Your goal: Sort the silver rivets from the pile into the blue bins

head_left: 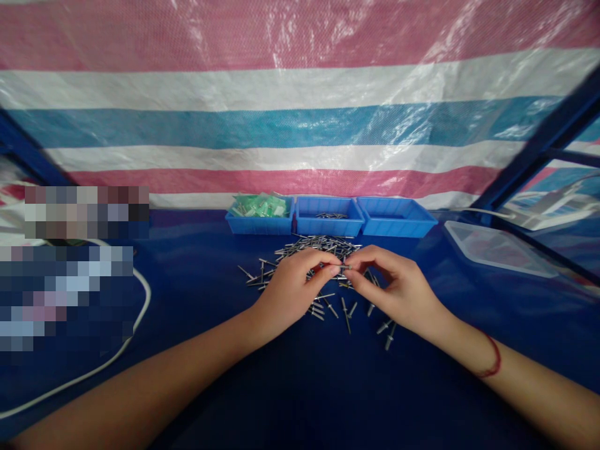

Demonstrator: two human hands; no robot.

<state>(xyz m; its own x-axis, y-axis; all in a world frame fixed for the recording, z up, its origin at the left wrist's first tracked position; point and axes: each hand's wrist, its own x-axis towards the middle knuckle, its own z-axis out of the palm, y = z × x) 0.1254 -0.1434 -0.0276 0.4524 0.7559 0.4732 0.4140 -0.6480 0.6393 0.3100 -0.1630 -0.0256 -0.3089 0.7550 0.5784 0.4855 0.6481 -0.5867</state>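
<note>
Between the fingertips of both hands is a small metal pop rivet (pixel 345 267), lying sideways over a pile of similar rivets. My left hand (pixel 300 278) is closed in a pinch at its left end. At its right end, the thumb and fingertips of my right hand (pixel 394 284) are pinched together too. Beneath and behind the hands, the loose pile of rivets (pixel 319 245) spreads over the dark blue tabletop (pixel 290 387). Several rivets (pixel 347 312) lie scattered nearer to me, and my hands hide part of the pile.
Behind the pile stand three blue bins: the left bin (pixel 260 225) with green-tinted plastic packets, the middle bin (pixel 328 225) with some rivets, and the right bin (pixel 398 227). A clear plastic lid (pixel 501 250) lies at right. A white cable (pixel 145 306) curves along the left.
</note>
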